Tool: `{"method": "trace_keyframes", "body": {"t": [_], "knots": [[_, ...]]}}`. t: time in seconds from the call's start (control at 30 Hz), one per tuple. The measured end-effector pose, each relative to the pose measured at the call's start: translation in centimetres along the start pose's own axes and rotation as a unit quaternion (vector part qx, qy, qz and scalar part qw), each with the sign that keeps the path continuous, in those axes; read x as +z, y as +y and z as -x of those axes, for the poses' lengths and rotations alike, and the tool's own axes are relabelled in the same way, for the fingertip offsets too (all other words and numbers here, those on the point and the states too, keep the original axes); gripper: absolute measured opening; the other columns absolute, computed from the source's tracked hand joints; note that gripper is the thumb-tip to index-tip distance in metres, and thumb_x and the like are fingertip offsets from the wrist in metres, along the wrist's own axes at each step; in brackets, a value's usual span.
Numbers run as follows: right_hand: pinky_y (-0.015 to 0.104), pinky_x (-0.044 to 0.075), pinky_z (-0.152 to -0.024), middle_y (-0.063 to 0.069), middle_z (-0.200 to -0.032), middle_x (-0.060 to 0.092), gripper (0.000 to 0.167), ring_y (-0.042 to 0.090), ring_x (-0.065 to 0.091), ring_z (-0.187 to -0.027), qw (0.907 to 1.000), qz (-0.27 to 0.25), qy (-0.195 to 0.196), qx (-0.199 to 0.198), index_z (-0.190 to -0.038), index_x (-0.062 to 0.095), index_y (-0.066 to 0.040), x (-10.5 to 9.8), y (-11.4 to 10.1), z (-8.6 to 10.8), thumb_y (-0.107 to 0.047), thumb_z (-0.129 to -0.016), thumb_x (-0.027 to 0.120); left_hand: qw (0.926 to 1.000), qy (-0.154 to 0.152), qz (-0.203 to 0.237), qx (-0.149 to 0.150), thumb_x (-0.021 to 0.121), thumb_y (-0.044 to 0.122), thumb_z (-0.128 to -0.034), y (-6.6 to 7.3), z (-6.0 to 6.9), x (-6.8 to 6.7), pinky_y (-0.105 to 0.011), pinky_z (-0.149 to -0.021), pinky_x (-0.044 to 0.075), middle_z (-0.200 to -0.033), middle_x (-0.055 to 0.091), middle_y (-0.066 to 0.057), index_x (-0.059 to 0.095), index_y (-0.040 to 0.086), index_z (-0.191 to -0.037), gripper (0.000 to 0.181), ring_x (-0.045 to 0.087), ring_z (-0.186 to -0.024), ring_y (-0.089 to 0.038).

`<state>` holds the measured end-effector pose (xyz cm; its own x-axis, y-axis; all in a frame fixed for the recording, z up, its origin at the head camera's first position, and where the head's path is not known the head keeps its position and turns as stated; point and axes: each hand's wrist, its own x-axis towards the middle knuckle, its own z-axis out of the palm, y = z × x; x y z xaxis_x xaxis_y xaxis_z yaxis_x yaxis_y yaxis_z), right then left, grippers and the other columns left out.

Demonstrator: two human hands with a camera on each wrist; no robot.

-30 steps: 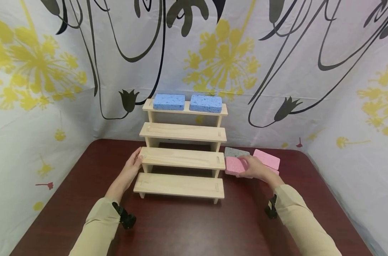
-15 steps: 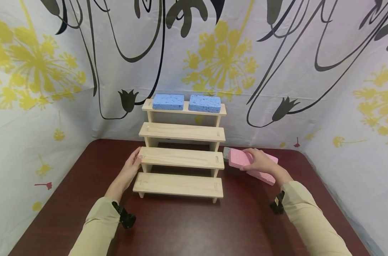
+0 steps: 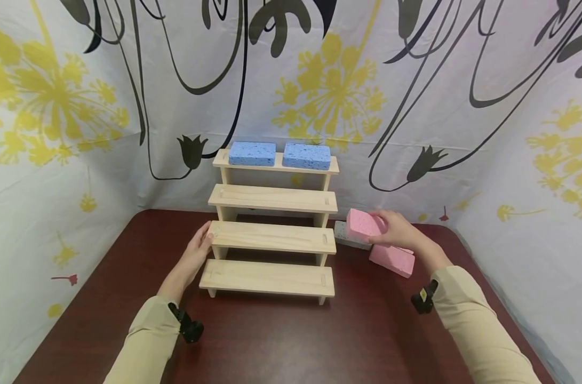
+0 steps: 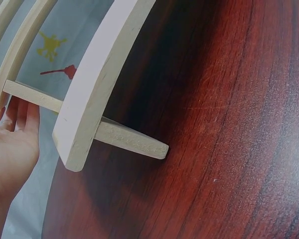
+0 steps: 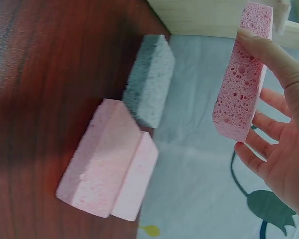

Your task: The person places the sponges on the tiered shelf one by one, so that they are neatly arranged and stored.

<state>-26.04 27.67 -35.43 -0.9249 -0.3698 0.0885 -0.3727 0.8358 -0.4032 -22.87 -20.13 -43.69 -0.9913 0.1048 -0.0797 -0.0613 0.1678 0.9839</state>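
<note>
Evidently, right hand (image 3: 400, 230) pinches 1 pink sponge (image 3: 364, 223), thumb opposite fingers, aloft right of the wooden stand (image 3: 271, 236); left hand (image 3: 197, 252) grips the stand's left end. Judgement: pinch lightly, level the sponge, brace gently.

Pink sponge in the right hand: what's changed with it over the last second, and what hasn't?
The pink sponge, already gripped by the right hand back then, has risen and shifted slightly right in the head view, uncovering more of the gray sponge. The left hand still holds the left end of the wooden rack, and the two blue sponges stay on top.
</note>
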Motion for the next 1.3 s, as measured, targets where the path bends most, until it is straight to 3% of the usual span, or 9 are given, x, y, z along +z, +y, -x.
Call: {"method": "trace_keyframes", "body": {"t": [0.23, 0.47, 0.67, 0.97, 1.3], "knots": [[0.046, 0.044, -0.083, 0.023, -0.115, 0.056, 0.071, 0.033, 0.051, -0.101, 1.0000, 0.006, 0.002, -0.005, -0.126, 0.049, 0.002, -1.2, -0.8, -0.6, -0.035, -0.071, 0.076, 1.0000, 0.000, 0.007, 0.000, 0.030, 0.030, -0.1005, 0.0, 0.0, 0.0, -0.046, -0.114, 0.020, -0.153, 0.009, -0.015, 0.001, 0.014, -0.149, 0.058, 0.016, -0.140, -0.030], [0.048, 0.044, -0.085, 0.022, -0.120, 0.054, 0.076, 0.033, 0.049, -0.104, 0.9999, 0.014, -0.006, 0.001, -0.129, 0.046, 0.001, -2.1, -2.2, -1.3, -0.040, -0.072, 0.075, 1.0000, 0.000, 0.006, 0.000, 0.030, 0.031, -0.1004, -0.1, 0.1, -0.1, -0.047, -0.114, 0.020, -0.153, 0.009, -0.015, 0.002, 0.014, -0.149, 0.058, 0.016, -0.140, -0.030], [0.040, 0.047, -0.079, 0.020, -0.116, 0.055, 0.075, 0.029, 0.051, -0.098, 0.9999, 0.002, -0.003, -0.015, -0.130, 0.045, 0.000, -2.7, -3.5, -2.1, -0.037, -0.072, 0.076, 1.0000, -0.002, 0.009, -0.002, 0.029, 0.030, -0.1006, 0.0, 0.2, -0.2, -0.046, -0.115, 0.020, -0.154, 0.008, -0.014, 0.001, 0.015, -0.149, 0.058, 0.015, -0.140, -0.029], [0.049, 0.042, -0.090, 0.016, -0.124, 0.051, 0.079, 0.030, 0.045, -0.110, 0.9997, -0.016, -0.018, 0.009, -0.133, 0.044, -0.007, -3.1, -5.3, -3.3, -0.044, -0.071, 0.075, 0.9999, 0.001, 0.010, -0.006, 0.029, 0.029, -0.1009, 0.1, 0.2, -0.2, -0.046, -0.115, 0.019, -0.154, 0.009, -0.014, 0.002, 0.016, -0.149, 0.056, 0.016, -0.140, -0.030], [0.048, 0.041, -0.093, 0.018, -0.125, 0.052, 0.075, 0.032, 0.044, -0.115, 0.9991, 0.015, -0.011, -0.039, -0.132, 0.046, -0.006, -2.4, -8.0, -5.3, -0.037, -0.071, 0.076, 0.9999, 0.001, 0.013, -0.006, 0.029, 0.032, -0.1005, 0.1, 0.2, 0.1, -0.046, -0.115, 0.020, -0.154, 0.009, -0.013, 0.002, 0.018, -0.149, 0.057, 0.016, -0.140, -0.029]]}}
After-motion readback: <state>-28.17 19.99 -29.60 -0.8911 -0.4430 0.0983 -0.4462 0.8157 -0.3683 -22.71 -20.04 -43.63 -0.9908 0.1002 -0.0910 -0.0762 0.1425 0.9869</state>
